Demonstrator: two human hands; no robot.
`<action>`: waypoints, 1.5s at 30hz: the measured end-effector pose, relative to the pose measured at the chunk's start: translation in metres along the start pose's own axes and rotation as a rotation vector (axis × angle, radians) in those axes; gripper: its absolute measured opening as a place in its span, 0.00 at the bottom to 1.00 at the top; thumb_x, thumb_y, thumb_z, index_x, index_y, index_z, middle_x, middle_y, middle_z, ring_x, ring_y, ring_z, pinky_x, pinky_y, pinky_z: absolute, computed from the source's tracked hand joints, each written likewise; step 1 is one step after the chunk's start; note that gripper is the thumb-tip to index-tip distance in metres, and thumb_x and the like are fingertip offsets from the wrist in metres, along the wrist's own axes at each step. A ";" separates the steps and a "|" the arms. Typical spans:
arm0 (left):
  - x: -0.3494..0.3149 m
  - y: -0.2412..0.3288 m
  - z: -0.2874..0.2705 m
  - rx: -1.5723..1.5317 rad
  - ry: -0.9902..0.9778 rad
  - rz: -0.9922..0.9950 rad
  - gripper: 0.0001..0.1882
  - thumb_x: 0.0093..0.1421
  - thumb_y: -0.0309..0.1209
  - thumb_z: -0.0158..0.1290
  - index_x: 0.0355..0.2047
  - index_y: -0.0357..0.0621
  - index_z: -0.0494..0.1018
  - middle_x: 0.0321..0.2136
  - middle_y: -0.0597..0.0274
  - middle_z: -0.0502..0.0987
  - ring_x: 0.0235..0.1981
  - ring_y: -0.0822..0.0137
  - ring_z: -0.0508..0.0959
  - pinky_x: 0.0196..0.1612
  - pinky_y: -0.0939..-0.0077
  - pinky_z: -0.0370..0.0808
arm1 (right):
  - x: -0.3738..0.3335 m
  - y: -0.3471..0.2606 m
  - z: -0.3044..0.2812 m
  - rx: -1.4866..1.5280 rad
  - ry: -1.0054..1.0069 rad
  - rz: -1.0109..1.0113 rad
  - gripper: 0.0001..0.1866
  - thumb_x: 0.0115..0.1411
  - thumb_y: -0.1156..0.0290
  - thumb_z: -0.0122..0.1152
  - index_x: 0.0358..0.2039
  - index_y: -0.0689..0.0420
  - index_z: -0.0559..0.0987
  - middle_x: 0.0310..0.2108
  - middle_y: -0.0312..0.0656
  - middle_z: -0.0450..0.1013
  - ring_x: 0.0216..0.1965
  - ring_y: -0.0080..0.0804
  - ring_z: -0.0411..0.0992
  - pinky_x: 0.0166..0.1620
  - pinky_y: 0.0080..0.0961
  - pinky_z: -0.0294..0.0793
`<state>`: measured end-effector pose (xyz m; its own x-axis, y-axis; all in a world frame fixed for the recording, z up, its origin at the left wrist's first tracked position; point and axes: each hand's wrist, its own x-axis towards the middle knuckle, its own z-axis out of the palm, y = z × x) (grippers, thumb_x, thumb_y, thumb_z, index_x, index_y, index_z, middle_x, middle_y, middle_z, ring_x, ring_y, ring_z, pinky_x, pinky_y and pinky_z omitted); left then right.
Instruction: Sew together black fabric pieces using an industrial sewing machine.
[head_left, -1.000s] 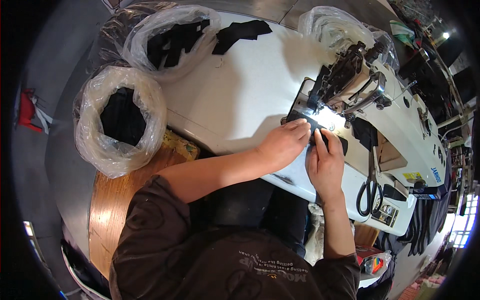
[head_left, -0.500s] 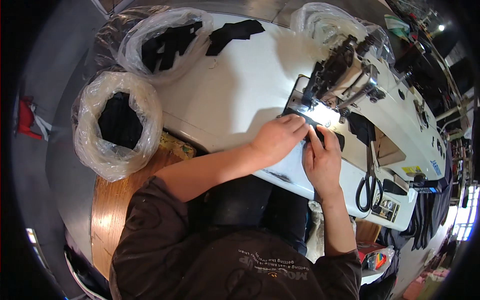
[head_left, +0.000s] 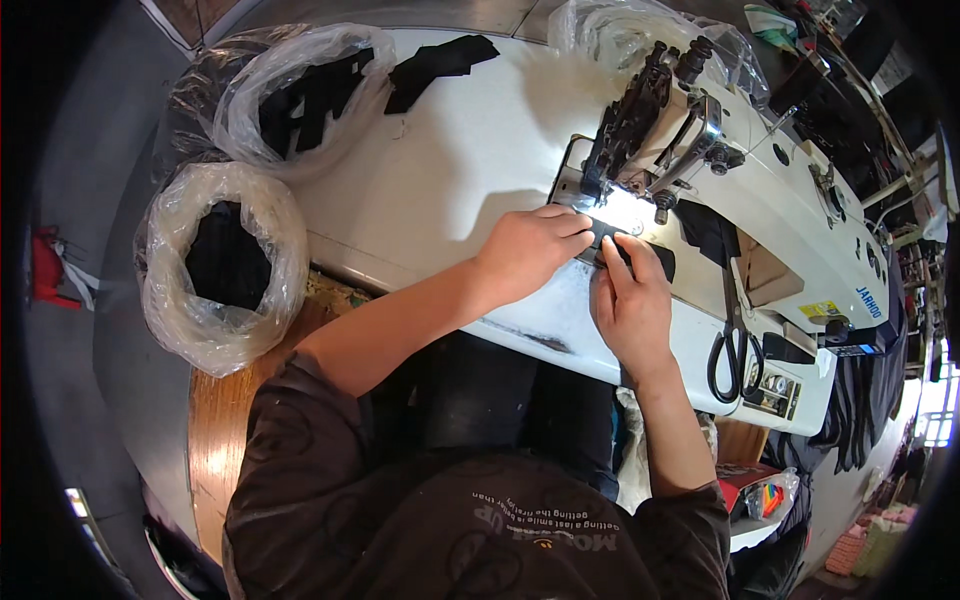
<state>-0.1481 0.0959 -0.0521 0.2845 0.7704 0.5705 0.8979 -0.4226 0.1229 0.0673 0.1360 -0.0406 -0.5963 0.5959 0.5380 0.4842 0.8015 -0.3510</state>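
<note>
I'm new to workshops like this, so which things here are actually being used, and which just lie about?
In use: left hand, right hand, black fabric strip, sewing machine.
Lying about: scissors, plastic bags of black pieces, loose black piece.

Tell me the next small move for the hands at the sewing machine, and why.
Probably ease the black fabric piece a little further toward the needle area under the sewing machine head. Both the left hand and the right hand press it flat on the lit bed just in front of the machine head, so feeding it in looks next.
</note>
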 end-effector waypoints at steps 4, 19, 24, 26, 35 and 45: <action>0.001 0.003 -0.003 0.020 -0.044 -0.003 0.14 0.59 0.27 0.58 0.46 0.47 0.82 0.50 0.69 0.82 0.53 0.65 0.82 0.47 0.71 0.84 | -0.001 0.001 0.001 -0.028 -0.010 -0.017 0.20 0.63 0.78 0.64 0.56 0.63 0.84 0.57 0.53 0.76 0.57 0.54 0.76 0.61 0.44 0.77; 0.010 -0.013 0.003 0.063 -0.107 0.037 0.17 0.55 0.21 0.58 0.46 0.38 0.83 0.54 0.60 0.84 0.58 0.62 0.81 0.58 0.69 0.81 | 0.020 0.014 0.010 -0.052 -0.025 -0.030 0.18 0.64 0.76 0.65 0.55 0.61 0.85 0.54 0.51 0.76 0.55 0.53 0.76 0.59 0.45 0.76; 0.016 -0.018 0.012 0.046 -0.084 0.018 0.17 0.54 0.20 0.58 0.45 0.36 0.83 0.54 0.58 0.84 0.59 0.61 0.80 0.60 0.68 0.80 | 0.024 0.017 0.014 -0.071 -0.052 0.009 0.18 0.66 0.74 0.63 0.56 0.62 0.84 0.56 0.52 0.76 0.57 0.55 0.75 0.62 0.45 0.75; 0.018 -0.021 0.016 0.041 -0.074 0.012 0.17 0.54 0.20 0.58 0.46 0.35 0.83 0.55 0.57 0.84 0.60 0.60 0.79 0.61 0.67 0.79 | 0.024 0.018 0.017 -0.086 -0.048 0.020 0.19 0.67 0.74 0.63 0.57 0.63 0.83 0.57 0.53 0.76 0.59 0.55 0.75 0.63 0.46 0.75; 0.026 -0.030 0.026 0.004 -0.030 -0.018 0.17 0.54 0.24 0.60 0.46 0.38 0.84 0.52 0.61 0.84 0.58 0.60 0.79 0.62 0.67 0.78 | 0.023 0.021 0.017 -0.116 -0.096 0.023 0.27 0.68 0.69 0.61 0.65 0.69 0.76 0.64 0.60 0.73 0.67 0.59 0.69 0.71 0.50 0.67; 0.026 -0.027 0.025 0.012 0.028 -0.032 0.18 0.55 0.26 0.61 0.47 0.39 0.82 0.52 0.60 0.83 0.58 0.59 0.78 0.62 0.63 0.77 | 0.022 0.022 0.018 -0.172 -0.160 0.034 0.29 0.72 0.65 0.56 0.67 0.70 0.72 0.70 0.62 0.68 0.72 0.59 0.65 0.76 0.52 0.59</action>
<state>-0.1565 0.1388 -0.0608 0.2461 0.7699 0.5887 0.9104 -0.3921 0.1322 0.0534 0.1675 -0.0509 -0.6653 0.6337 0.3948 0.5993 0.7686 -0.2236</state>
